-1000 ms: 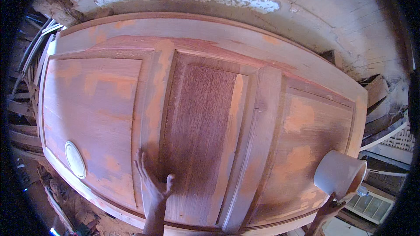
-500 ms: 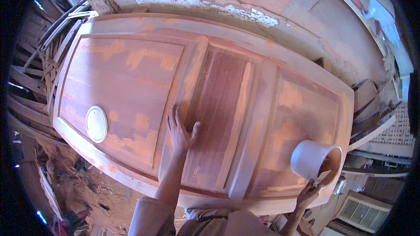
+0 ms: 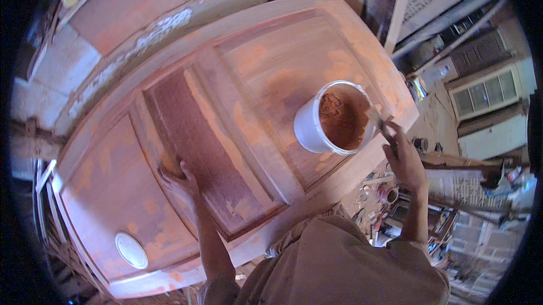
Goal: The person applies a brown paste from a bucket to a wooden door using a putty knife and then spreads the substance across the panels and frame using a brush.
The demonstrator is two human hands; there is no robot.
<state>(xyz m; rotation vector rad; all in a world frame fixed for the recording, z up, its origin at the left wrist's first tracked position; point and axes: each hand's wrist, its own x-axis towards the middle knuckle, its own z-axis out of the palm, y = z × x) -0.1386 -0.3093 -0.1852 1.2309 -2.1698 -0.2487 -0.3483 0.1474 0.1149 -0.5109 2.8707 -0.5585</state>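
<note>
A panelled wooden door (image 3: 317, 189) lies flat in front of me, patched with orange filler. On its right panel stands a white bucket (image 3: 310, 127), its mouth facing me, with reddish-brown filler paste (image 3: 337, 115) inside. My right hand (image 3: 406, 158) is closed around a putty knife (image 3: 374, 118), whose blade is at the bucket's right rim. My left hand (image 3: 182, 185) is open, fingers spread, at the edge of the dark middle panel (image 3: 192, 129); it holds nothing. A round white lid (image 3: 132, 250) lies on the left panel.
A wall with peeling paint (image 3: 141, 8) runs along the door's far side. To the right are a framed window sash (image 3: 486, 93) and a cluttered floor. Timber pieces (image 3: 399, 11) lean beyond the door's far right end.
My view has swung to the right, so the bucket now shows nearer the middle and the paste inside is visible. The putty knife remains in my right hand at the bucket; my left hand stays open.
</note>
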